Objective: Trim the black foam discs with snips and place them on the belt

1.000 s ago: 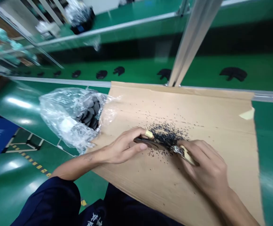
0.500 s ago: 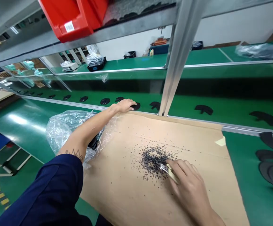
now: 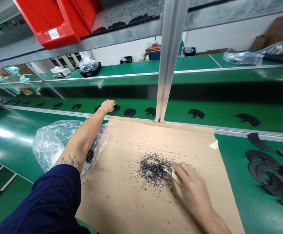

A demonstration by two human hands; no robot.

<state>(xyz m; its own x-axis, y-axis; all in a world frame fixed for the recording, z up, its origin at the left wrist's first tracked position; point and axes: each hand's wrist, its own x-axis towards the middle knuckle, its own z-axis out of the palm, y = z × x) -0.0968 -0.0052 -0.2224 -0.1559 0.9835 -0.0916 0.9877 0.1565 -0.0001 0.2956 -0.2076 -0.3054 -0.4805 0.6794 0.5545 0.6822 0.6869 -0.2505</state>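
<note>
My left hand (image 3: 108, 105) reaches over the green belt, its fingers bent and mostly hidden. By its fingertips lies a flat black part (image 3: 116, 107); whether the hand grips it cannot be made out. A rounded black part (image 3: 129, 112) rests on the belt to the right of it. My right hand (image 3: 191, 183) is closed around pale-handled nippers (image 3: 167, 169), whose metal tip points left into a heap of tiny black bits (image 3: 153, 169). These bits are scattered over a brown cardboard sheet (image 3: 122, 208) under that hand.
A clear plastic bag (image 3: 51, 139) with dark contents sits under my left forearm. Curved black pieces (image 3: 260, 165) are piled at right. A metal post (image 3: 167, 65) rises behind the cardboard. A red bin (image 3: 65, 29) stands on the shelf above. More black parts line the belt.
My left hand has moved left, off one rounded black part and over to the neighbouring one. My right hand keeps the nippers at the heap. The view has swung to the right.
</note>
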